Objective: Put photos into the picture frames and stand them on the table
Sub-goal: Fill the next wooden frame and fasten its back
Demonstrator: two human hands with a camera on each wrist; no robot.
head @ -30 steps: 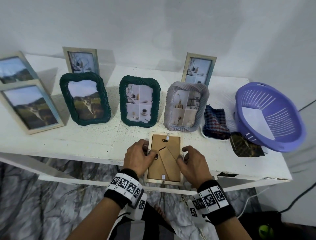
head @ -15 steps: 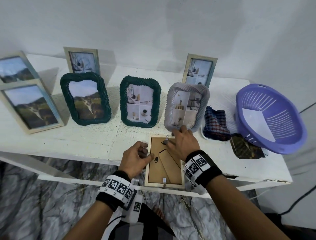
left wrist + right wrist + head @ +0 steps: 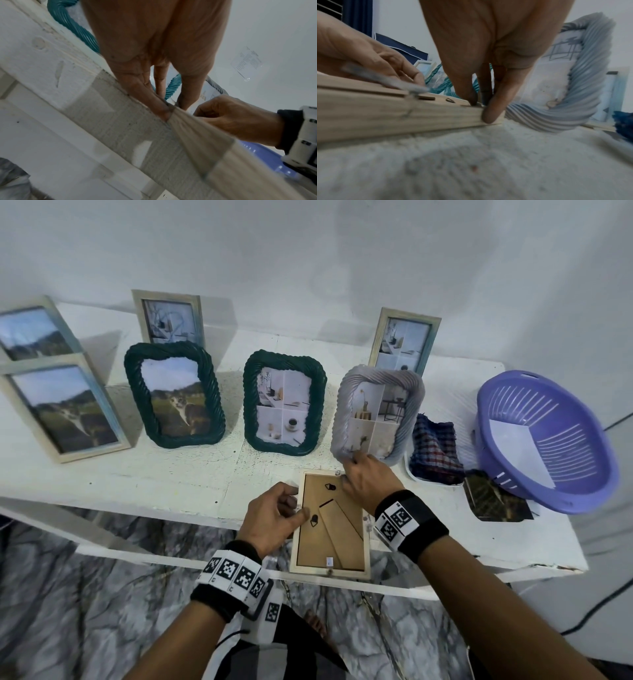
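On the white painted tabletop (image 3: 102, 474), at the far left, two pale rectangular wooden frames stand with landscape photos, one (image 3: 63, 407) in front of the other (image 3: 34, 332). Next right, a small pale frame (image 3: 169, 316) stands at the back, with a dark green rope-twist oval-cornered frame holding a cat photo (image 3: 174, 395) in front of it. A second dark green rope-twist frame with an interior collage (image 3: 284, 402) stands near the middle.

Before it, at the near edge, a light wooden rectangular frame (image 3: 330, 522) lies face down, its brown backing board and folded stand uppermost, its near end overhanging the edge. The left hand (image 3: 270, 517) grips its left side, fingers curled over the rim and the thumb on the backing by a black turn clip. The right hand (image 3: 368, 482) is at the frame's far right corner; in the right wrist view its fingers (image 3: 489, 116) pinch that corner narrowly, thumb on the outer side.

Just behind stands a grey rope-twist frame with an interior photo (image 3: 376, 412), and a pale blue-edged frame (image 3: 404, 342) behind that. Further right lie a blue and red checked cloth (image 3: 435, 450) on a white tray, a loose dark photo print (image 3: 493, 499) flat on the tabletop, and a purple slotted plastic basket (image 3: 548, 436) partly resting on the print.
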